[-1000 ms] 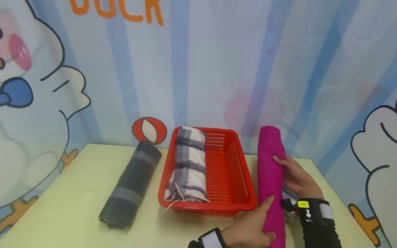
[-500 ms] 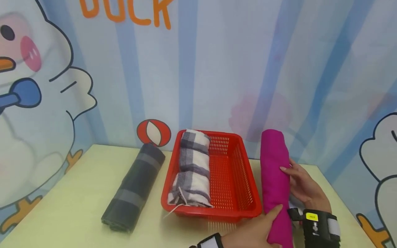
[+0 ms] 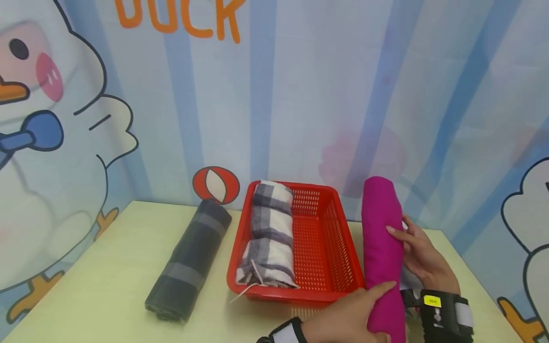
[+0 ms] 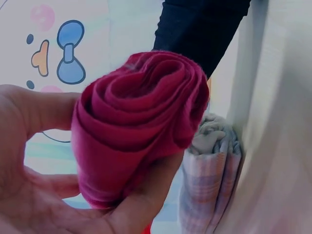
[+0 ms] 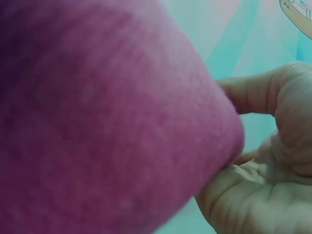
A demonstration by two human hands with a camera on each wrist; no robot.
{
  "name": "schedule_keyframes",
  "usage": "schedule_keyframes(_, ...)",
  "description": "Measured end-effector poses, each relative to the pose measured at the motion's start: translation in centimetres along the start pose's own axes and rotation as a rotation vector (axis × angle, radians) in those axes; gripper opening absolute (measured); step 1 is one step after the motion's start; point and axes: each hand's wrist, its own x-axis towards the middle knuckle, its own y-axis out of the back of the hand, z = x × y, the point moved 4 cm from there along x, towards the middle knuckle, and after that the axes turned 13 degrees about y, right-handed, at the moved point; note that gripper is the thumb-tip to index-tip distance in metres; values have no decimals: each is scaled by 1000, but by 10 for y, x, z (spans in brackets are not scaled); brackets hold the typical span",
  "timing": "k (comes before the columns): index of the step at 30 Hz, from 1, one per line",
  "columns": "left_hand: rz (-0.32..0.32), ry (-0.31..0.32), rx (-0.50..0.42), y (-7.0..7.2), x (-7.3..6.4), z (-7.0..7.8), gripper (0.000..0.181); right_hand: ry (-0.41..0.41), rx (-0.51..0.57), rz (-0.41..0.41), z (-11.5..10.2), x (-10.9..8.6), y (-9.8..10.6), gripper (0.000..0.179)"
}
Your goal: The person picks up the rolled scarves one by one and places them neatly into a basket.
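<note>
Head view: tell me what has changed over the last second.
The left hand reaches slightly farther across the magenta roll, and the view has shifted slightly. Nothing was newly grasped or released; the right hand also holds the roll. The red basket, checked roll and dark roll stayed put.

The left hand (image 3: pixel 343 317) had a black strap (image 3: pixel 296 328) at its wrist, framing a white panel (image 3: pixel 286 335). The right hand (image 3: pixel 424 259) wore a bulkier black cuff (image 3: pixel 447 314) — yellow label (image 3: pixel 432 301), pale markings (image 3: pixel 437 315), a whitish plate (image 3: pixel 464 315) facing the worktop's (image 3: pixel 103 267) right edge. The visible sleeve (image 4: pixel 202 31) was dark — close-fitting, plain.
</note>
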Motion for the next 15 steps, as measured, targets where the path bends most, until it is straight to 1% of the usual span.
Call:
schedule_keyframes(3, -6, -33, 31, 4, -3, 0, 77, -5, -55, 57, 0, 2, -2, 66)
schedule_keyframes(7, -10, -76, 71, 10, -6, 3, 75, 33, -26, 64, -2, 6, -6, 76)
schedule_keyframes(12, 2, -90, 93, 20, -12, 5, 68, 68, -6, 38, -2, 11, -11, 72)
schedule_keyframes(15, 2, -114, 113, 25, -16, 7, 64, 89, 10, 36, -1, 12, -13, 70)
